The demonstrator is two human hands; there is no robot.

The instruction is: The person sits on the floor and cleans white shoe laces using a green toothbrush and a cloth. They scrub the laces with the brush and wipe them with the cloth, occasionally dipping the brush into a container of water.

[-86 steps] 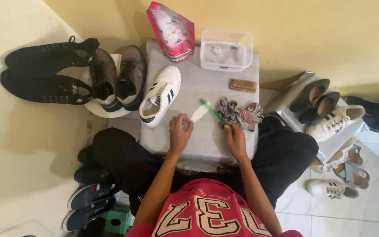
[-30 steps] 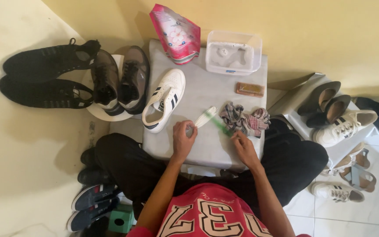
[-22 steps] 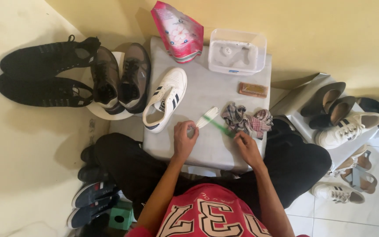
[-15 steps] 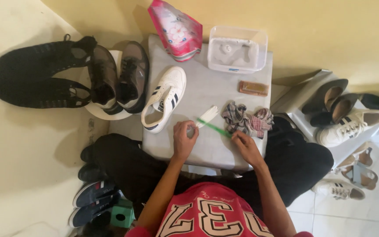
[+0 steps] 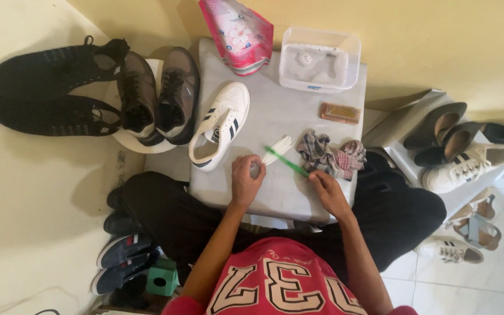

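My left hand (image 5: 246,182) is curled shut around a small whitish thing I cannot make out, resting on the grey tabletop (image 5: 275,116). My right hand (image 5: 328,192) sits a little apart from it and pinches the end of a green toothbrush (image 5: 287,162). The brush lies between my hands, low over the tabletop. Its long axis runs on a slant, handle at my right fingers and head pointing up and left, toward my left hand and the shoe beyond. At its head there is a pale, rumpled bit of white that I cannot tell apart from the bristles.

Just beyond my right hand, nearly touching the brush handle, lies a crumpled checked cloth (image 5: 331,156) in grey, red and white. Left of my left hand lies a white sneaker (image 5: 220,125) with dark side stripes, toe pointing away from me.

Farther back on the tabletop lies a small brown block (image 5: 340,113), and behind it a clear plastic tub (image 5: 319,60) with white contents. Beside the tub, at the far edge, stands a pink and white pouch (image 5: 239,35), leaning.

Off the tabletop to the left stand two grey-brown shoes (image 5: 158,96) on a white round stand, then two black shoes (image 5: 48,87) on the floor. To the right more shoes (image 5: 462,146) are heaped on a low shelf
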